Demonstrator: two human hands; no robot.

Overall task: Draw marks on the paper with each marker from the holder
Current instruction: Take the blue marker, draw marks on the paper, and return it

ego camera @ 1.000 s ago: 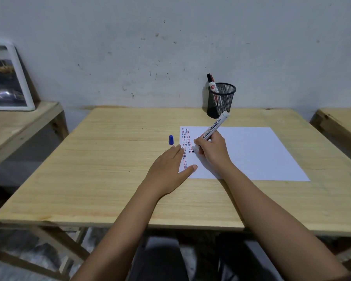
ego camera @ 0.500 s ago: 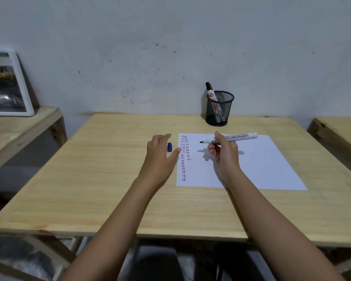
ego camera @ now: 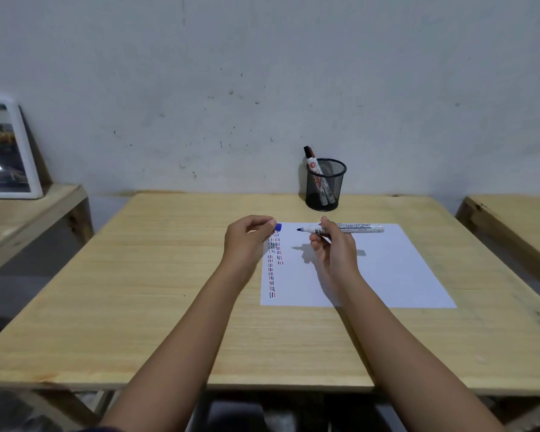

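A white sheet of paper [ego camera: 381,269] lies on the wooden table [ego camera: 156,307], with columns of short red, blue and black dashes [ego camera: 275,263] along its left edge. My right hand [ego camera: 334,247] holds an uncapped blue marker [ego camera: 353,228] level above the paper, tip pointing left. My left hand [ego camera: 250,238] pinches the small blue cap [ego camera: 278,227] at the paper's top left corner, a short gap from the tip. A black mesh holder [ego camera: 325,188] stands behind the paper with markers [ego camera: 311,160] inside.
A framed picture [ego camera: 5,151] leans on the wall atop a wooden bench [ego camera: 28,213] at left. Another wooden bench [ego camera: 518,219] sits at right. The wall rises directly behind the table.
My right hand lifted the marker off the paper and turned it level. My left hand left the paper, reached the blue cap and picked it up.
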